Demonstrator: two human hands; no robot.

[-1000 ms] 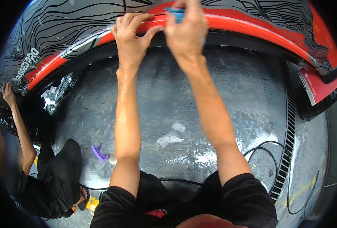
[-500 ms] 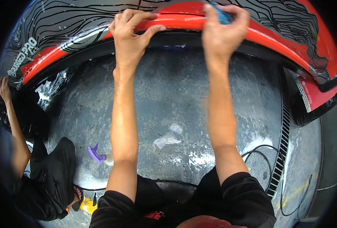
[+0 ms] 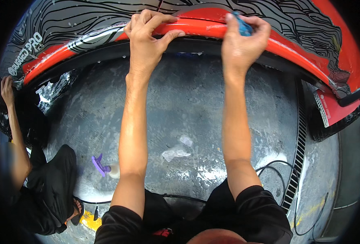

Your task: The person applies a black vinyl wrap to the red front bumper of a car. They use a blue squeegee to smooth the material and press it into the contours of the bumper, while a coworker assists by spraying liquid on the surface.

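Head view, from the left: at the far edge, a co-worker's hand by the lower corner of the patterned panel; cannot tell whether touching. Next, on the wet floor, a spray bottle with a purple trigger, near the left forearm.

Left hand: scarcely shifted over the last second, kept on the red sill; judged to be serving as a steady rest. Half open, thumb toward the lower side, index finger along the upper, other fingers curled, nothing loose in its grasp. Forearm rising from below, leaning a little right toward the wrist.

Between the forearms, white scraps on the floor.

Right hand: moved rightward along the sill over the last second, from just beside the left hand to well apart; nearly settled over the last half second. Judged from that: at work on a stretch farther right. Closed in a pinch around a blue wad, thumb on its left, fingers on its right. Wad over the sill; contact hidden, cannot tell how hard pressed. Forearm almost upright, leaning slightly left toward the wrist.

Farther right, a black hose looped beside the drain grate, then a red flap by a dark tyre.
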